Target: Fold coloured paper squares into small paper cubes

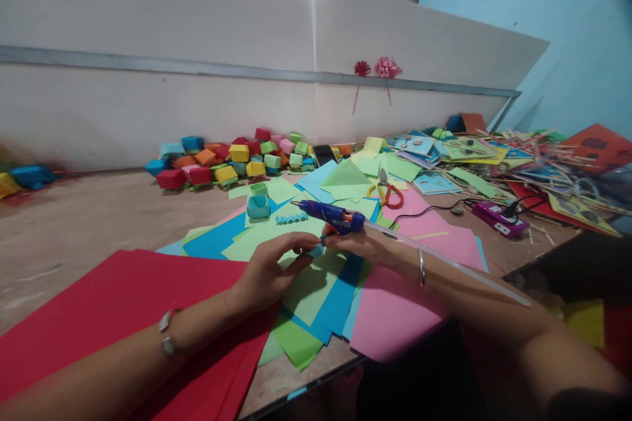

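Nearest the person, red sheets [123,316] lie to the left of the glue gun [326,212] under the left forearm, while a pink sheet [395,309] reaches the table edge on its right. The left hand [271,266] pinches a small light-blue paper piece [315,250] between thumb and fingers, just below the gun. The right hand [358,243] holds the gun, fingertips drawn in beside that piece; how the other fingers wrap the handle cannot be told. A clear glue stick [459,266] trails from the gun's rear across the right forearm. Blue and green sheets [207,240] spread beneath the gun, partly hidden by both hands. Just left of its nozzle lie a wavy blue strip [291,218] and, past it, a small blue box [257,208]. Beyond the gun sit pliers [385,192] with red and yellow handles; well to its right, a black cable [424,212] leads to a purple power strip [500,218]. Farther off are coloured paper boxes [239,153], leftward, and piled cards and sticks [469,150], rightward. Farthest, two bows [388,68] hang on the wall rail [197,66].
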The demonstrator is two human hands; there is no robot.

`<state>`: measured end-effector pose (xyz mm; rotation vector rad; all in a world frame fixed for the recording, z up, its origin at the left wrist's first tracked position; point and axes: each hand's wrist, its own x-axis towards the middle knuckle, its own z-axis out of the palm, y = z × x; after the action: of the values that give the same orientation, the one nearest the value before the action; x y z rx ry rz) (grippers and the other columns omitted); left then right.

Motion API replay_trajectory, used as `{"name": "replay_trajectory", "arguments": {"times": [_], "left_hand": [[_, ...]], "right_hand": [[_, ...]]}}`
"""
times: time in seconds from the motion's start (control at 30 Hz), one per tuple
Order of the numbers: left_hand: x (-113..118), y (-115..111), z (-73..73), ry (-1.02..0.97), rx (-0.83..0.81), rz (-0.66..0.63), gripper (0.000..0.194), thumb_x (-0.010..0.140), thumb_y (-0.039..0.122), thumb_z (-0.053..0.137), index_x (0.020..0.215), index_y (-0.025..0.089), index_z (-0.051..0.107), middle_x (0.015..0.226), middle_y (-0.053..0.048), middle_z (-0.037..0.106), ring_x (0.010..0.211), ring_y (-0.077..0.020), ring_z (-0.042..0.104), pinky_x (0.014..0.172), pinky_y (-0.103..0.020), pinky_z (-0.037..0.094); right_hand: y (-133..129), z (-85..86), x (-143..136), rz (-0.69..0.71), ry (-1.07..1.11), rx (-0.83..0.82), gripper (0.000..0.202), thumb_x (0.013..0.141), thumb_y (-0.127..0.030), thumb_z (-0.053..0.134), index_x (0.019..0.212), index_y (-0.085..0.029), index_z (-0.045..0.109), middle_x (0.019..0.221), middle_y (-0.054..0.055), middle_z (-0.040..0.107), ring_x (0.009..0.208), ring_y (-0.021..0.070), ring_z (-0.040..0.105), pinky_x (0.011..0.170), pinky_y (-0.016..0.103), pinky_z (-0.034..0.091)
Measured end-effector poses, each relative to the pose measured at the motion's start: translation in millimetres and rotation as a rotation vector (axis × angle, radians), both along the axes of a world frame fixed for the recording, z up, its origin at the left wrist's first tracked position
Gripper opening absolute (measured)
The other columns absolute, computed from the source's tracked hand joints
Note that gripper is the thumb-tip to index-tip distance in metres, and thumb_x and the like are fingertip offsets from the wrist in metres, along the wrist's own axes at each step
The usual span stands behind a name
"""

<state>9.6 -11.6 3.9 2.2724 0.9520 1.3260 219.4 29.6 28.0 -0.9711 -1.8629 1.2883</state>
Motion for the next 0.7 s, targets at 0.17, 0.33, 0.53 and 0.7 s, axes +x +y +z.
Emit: {"name": "replay_trajectory", "arguments": {"times": [0.17,0.33,0.53,0.7], "left_hand": [[-0.6,0.1,3.1,0.011,-0.088,-0.102,0.028,0.080,0.019,0.070,0.108,0.020,0.073,0.086,-0.004,0.075,0.075,-0.0150,0.068,0.070,-0.025,0.057],[-2.4,4.8,0.1,0.023,-0.242,-0.069,0.035,0.078,0.016,0.067,0.112,0.022,0.074,0.087,-0.004,0.077,0.076,-0.0162,0.071,0.070,-0.025,0.058],[-2.1,4.6,-0.8,0.034,-0.247,-0.090,0.029,0.077,0.021,0.069,0.105,0.022,0.077,0.093,-0.007,0.079,0.080,-0.0187,0.073,0.072,-0.028,0.058],[1.1,1.6,2.7,-0.013,-0.257,-0.046,0.018,0.075,0.022,0.067,0.089,0.022,0.078,0.086,-0.005,0.079,0.074,-0.0180,0.071,0.068,-0.027,0.058]], "right_hand": [[1.3,-1.8,2.4,0.050,-0.003,0.008,0.010,0.075,-0.025,0.069,0.074,-0.019,0.061,0.066,-0.004,0.054,0.063,0.0104,0.047,0.060,0.025,0.042],[0.5,1.9,2.3,0.086,0.040,-0.024,0.008,0.072,-0.022,0.069,0.070,-0.019,0.062,0.063,-0.004,0.053,0.060,0.0105,0.046,0.058,0.025,0.041],[5.8,-11.6,1.5,0.148,0.062,-0.014,0.017,0.070,-0.031,0.073,0.073,-0.018,0.064,0.070,-0.002,0.059,0.065,0.0117,0.051,0.062,0.026,0.044],[0.4,-8.3,-1.0,0.100,-0.078,0.091,0.018,0.078,-0.036,0.069,0.076,-0.019,0.066,0.066,-0.002,0.060,0.061,0.0112,0.052,0.056,0.025,0.044]]}}
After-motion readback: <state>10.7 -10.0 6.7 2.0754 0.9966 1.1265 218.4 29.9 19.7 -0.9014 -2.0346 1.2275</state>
